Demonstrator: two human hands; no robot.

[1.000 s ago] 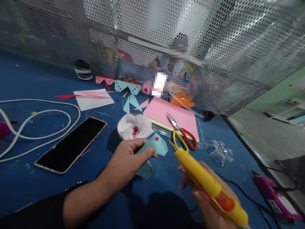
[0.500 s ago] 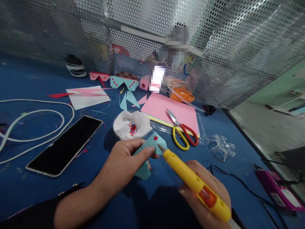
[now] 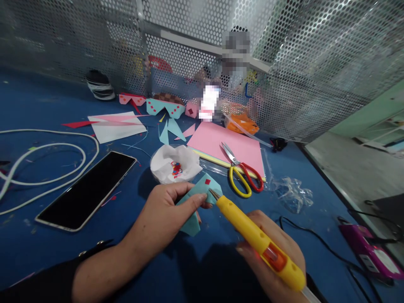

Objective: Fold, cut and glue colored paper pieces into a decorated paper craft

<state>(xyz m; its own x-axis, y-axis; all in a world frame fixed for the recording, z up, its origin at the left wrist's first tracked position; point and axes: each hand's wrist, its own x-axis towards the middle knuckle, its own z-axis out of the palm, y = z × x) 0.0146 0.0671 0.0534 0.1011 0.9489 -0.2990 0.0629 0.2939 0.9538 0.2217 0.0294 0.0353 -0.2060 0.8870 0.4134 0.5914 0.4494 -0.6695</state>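
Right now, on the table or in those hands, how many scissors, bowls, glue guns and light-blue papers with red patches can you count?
Scissors: 1
Bowl: 1
Glue gun: 1
Light-blue papers with red patches: 2
Total: 5

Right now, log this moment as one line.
left hand: holding folded pale-blue paper with red square | right hand: holding yellow plastic glue gun, metal nozzle at paper | nozzle contact: unclear
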